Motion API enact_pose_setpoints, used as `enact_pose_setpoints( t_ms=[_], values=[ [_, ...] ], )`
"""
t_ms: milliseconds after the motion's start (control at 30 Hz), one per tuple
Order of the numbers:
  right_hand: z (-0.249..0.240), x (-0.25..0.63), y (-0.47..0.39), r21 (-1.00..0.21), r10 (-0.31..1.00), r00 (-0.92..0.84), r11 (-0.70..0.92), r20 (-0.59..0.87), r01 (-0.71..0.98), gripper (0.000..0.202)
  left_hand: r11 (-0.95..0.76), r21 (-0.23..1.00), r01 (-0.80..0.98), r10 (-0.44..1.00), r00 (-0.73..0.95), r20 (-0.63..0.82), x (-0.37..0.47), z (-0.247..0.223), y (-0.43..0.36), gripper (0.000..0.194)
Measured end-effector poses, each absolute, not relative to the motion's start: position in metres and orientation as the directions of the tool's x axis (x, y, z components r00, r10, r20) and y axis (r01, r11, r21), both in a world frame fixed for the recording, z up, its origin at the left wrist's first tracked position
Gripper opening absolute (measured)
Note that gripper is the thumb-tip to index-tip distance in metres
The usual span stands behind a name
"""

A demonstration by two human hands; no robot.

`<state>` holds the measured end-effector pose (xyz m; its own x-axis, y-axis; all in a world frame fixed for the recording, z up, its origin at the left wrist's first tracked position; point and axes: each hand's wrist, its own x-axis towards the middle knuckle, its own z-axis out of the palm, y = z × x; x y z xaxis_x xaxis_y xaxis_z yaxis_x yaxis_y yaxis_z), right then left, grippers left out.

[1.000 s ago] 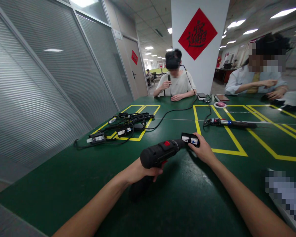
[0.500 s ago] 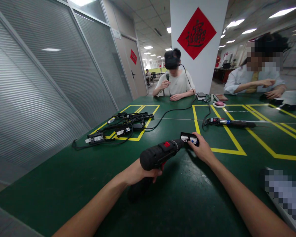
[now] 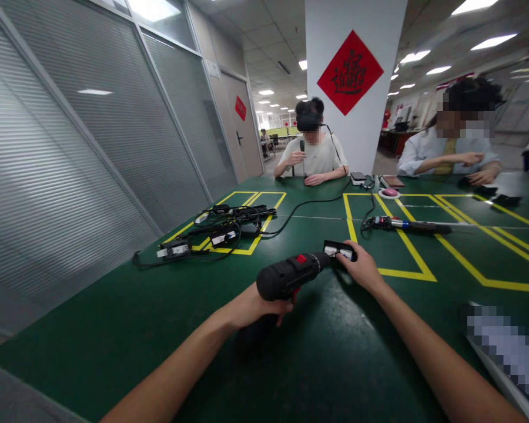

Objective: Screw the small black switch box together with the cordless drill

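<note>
My left hand (image 3: 251, 306) is wrapped round the grip of a black cordless drill (image 3: 286, 276) with red parts. The drill points away to the right, its tip at a small black case-like piece (image 3: 339, 251) with white labels on its face. Whether the tip touches that piece I cannot tell. My right hand (image 3: 362, 265) pinches the piece at its right end, just above the green table (image 3: 194, 352). The drill's body hides part of my left hand's fingers.
Black adapters and cables (image 3: 229, 226) lie in a heap at the left. A black tool with a cord (image 3: 412, 225) rests at the right. Two people (image 3: 312, 153) sit across the table, one holding a screwdriver (image 3: 302, 151). A pixelated device (image 3: 506, 352) lies at the right front.
The view has tilted up slightly, so the table sits a little lower in it. The drill, the black piece and both hands keep nearly the same arrangement.
</note>
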<state>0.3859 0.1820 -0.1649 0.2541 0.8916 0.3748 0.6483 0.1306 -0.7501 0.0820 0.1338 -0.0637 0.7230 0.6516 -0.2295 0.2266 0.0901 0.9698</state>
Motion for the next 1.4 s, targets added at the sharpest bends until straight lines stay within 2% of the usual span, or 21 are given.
enact_pose_setpoints(
  t_ms=[200,400,667,1000,1400],
  values=[
    [-0.167,0.393,0.189,-0.744,0.912,0.207,0.141,0.355,0.653,0.045,0.116,0.968,0.224,0.662,0.708,-0.244,0.081,-0.063,0.133,0.036],
    [-0.173,0.395,0.191,-0.768,0.917,0.195,0.16,0.348,0.62,0.048,0.144,0.963,0.229,0.662,0.701,-0.266,0.076,-0.066,0.137,0.041],
    [-0.168,0.393,0.188,-0.708,0.912,0.147,0.187,0.383,0.681,0.051,0.096,0.975,0.199,0.706,0.677,-0.208,0.07,-0.077,0.137,0.027],
    [-0.169,0.389,0.192,-0.73,0.893,0.217,0.161,0.395,0.664,0.048,0.03,0.981,0.194,0.662,0.731,-0.165,0.065,-0.074,0.136,0.042],
    [-0.17,0.392,0.194,-0.769,0.905,0.209,0.173,0.371,0.615,0.044,-0.003,0.979,0.204,0.649,0.745,-0.153,0.066,-0.072,0.136,0.04]
  ],
)
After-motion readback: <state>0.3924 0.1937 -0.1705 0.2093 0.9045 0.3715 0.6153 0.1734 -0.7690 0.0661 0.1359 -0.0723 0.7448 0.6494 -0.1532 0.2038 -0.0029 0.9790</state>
